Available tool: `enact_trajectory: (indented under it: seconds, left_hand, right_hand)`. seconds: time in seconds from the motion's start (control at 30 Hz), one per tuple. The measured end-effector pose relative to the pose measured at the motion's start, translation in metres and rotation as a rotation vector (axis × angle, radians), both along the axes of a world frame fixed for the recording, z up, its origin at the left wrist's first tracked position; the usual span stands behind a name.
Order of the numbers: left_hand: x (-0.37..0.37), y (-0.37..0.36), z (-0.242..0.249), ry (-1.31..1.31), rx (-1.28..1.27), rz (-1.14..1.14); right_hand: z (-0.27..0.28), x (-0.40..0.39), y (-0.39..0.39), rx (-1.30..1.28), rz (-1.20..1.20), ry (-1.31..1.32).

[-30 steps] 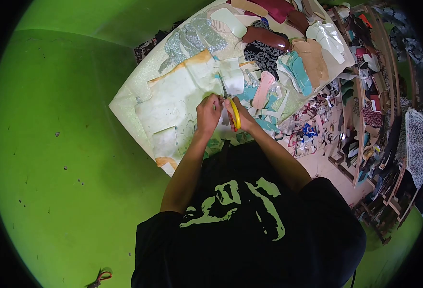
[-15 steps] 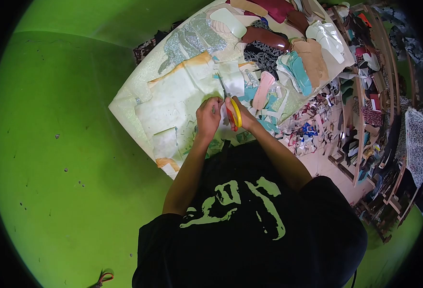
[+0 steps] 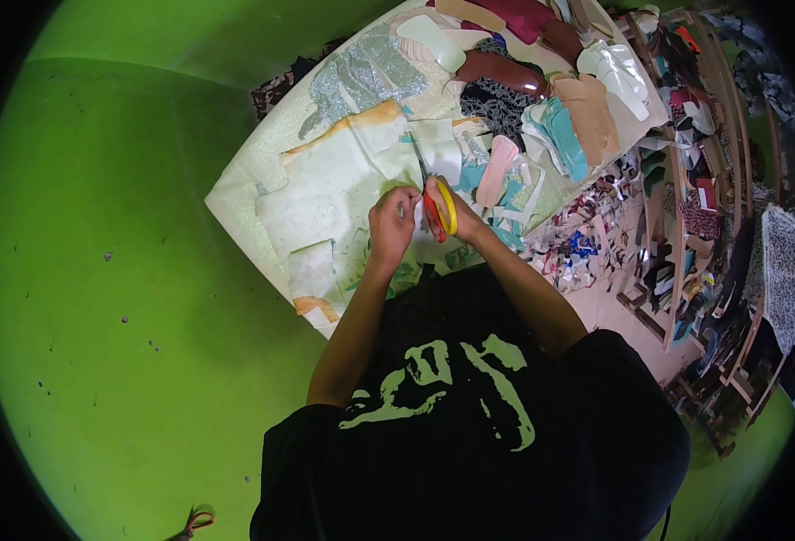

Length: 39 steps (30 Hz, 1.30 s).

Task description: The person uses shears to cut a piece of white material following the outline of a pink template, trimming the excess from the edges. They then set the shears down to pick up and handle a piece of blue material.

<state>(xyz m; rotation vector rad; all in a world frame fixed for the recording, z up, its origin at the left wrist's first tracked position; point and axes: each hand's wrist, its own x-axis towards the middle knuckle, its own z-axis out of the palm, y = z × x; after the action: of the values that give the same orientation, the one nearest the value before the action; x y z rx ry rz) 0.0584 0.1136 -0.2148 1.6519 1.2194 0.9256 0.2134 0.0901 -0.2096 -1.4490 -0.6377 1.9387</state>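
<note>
My right hand (image 3: 448,212) is closed on the handles of scissors (image 3: 451,209) with a yellow and a red loop. Their blades point away from me over a white sheet (image 3: 437,144). Just left of them, my left hand (image 3: 393,224) is closed, its fingertips pinched near the scissors; what it holds is too small to name. Beneath both hands lies a large pale sheet (image 3: 307,194) with brown-stained edges. Teal scraps (image 3: 508,236) and a pink sole-shaped piece (image 3: 496,169) rest to the right of the scissors.
Silvery glitter pieces (image 3: 361,77), a brown piece (image 3: 501,72), tan pieces (image 3: 585,113) and white shiny pieces (image 3: 615,77) cover the table's far part. Many scraps (image 3: 587,234) litter the floor at right, beside wooden racks (image 3: 677,243). A green wall (image 3: 127,270) stands at left.
The scissors' blades have come closer together, and my right hand has shifted very slightly. My left hand stays in nearly the same place.
</note>
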Motion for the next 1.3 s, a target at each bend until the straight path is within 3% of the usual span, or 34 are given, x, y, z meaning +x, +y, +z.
enact_trajectory:
  seconds: [1.3]
  left_hand:
    - [-0.001,0.002,0.007,0.106,-0.061,-0.027]
  right_hand:
    - [-0.021,-0.006,0.028,0.001,-0.081,-0.055]
